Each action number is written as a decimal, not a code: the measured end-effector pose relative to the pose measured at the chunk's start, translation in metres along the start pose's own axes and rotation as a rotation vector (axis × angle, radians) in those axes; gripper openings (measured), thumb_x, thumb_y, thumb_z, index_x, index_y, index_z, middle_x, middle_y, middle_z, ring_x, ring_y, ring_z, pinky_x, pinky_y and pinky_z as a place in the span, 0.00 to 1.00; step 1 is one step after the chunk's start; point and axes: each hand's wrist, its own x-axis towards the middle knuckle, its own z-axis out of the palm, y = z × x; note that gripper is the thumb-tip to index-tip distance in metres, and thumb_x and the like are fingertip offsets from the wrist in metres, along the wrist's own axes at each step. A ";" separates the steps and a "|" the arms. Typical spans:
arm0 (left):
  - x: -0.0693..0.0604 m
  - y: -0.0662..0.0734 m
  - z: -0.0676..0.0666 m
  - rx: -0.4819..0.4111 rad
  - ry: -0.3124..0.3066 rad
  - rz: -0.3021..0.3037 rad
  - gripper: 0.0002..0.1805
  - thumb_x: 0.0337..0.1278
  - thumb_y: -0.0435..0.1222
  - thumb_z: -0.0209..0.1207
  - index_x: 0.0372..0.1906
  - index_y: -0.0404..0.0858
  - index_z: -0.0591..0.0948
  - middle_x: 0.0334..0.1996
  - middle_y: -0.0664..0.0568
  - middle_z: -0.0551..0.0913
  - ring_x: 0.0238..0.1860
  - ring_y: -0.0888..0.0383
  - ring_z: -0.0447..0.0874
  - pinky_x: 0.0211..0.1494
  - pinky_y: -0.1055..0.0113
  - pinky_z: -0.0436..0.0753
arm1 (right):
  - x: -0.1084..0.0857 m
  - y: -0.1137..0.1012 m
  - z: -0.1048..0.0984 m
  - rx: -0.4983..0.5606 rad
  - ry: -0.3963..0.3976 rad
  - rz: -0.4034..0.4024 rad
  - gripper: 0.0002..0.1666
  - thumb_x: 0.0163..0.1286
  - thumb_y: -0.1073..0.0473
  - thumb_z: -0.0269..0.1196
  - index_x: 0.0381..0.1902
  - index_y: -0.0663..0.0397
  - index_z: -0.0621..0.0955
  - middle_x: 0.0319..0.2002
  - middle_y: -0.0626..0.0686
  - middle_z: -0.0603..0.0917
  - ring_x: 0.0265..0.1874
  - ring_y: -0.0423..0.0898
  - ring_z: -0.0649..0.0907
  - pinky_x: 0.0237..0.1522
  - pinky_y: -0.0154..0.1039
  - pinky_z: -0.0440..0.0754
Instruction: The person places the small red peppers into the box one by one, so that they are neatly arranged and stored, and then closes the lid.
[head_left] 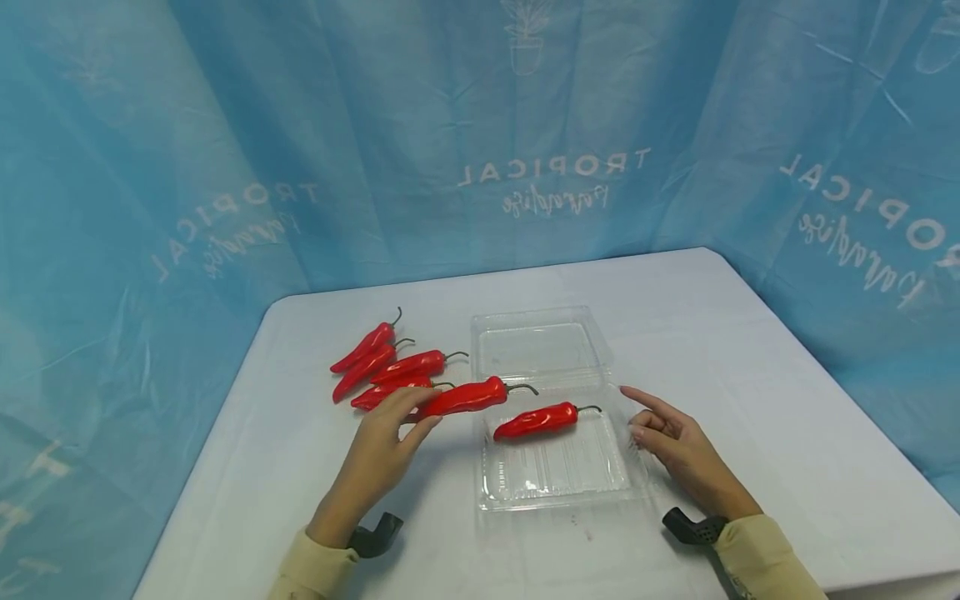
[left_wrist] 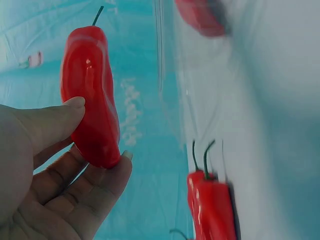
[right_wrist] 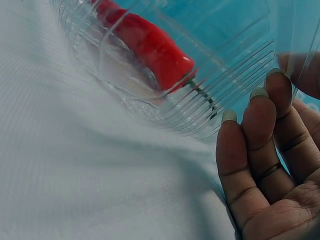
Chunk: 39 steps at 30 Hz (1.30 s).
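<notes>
My left hand holds a red chili pepper between thumb and fingers, above the left side of a clear plastic clamshell container. In the left wrist view the held pepper has its stem pointing away from the palm. Another red pepper lies in the container's near half, its stem toward the right. At the container's right edge, my right hand pinches the rim, with the index finger extended along it. The right wrist view shows fingertips against the ribbed plastic wall.
Several red peppers lie in a group on the white table, left of the container. The container's lid lies folded back toward the far side. A blue printed curtain hangs behind and beside the table.
</notes>
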 end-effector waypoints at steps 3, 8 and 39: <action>0.003 0.008 0.008 -0.004 -0.008 0.028 0.28 0.53 0.38 0.76 0.61 0.45 0.82 0.55 0.55 0.84 0.51 0.59 0.84 0.51 0.60 0.87 | 0.001 0.000 0.000 -0.002 0.004 -0.002 0.35 0.77 0.64 0.59 0.79 0.50 0.64 0.43 0.62 0.78 0.40 0.40 0.80 0.46 0.33 0.83; 0.010 0.023 0.022 -0.030 -0.046 0.089 0.26 0.55 0.37 0.75 0.60 0.46 0.82 0.53 0.57 0.85 0.51 0.62 0.83 0.54 0.64 0.85 | 0.000 0.002 -0.001 -0.005 0.012 0.009 0.35 0.77 0.63 0.59 0.78 0.49 0.64 0.43 0.60 0.78 0.40 0.40 0.80 0.45 0.32 0.82; 0.013 0.068 0.088 0.283 -0.301 0.242 0.22 0.48 0.42 0.79 0.49 0.41 0.88 0.40 0.53 0.90 0.40 0.59 0.88 0.49 0.65 0.86 | 0.000 -0.001 -0.001 -0.034 -0.006 -0.007 0.34 0.78 0.62 0.58 0.79 0.50 0.64 0.42 0.62 0.78 0.40 0.44 0.79 0.43 0.33 0.81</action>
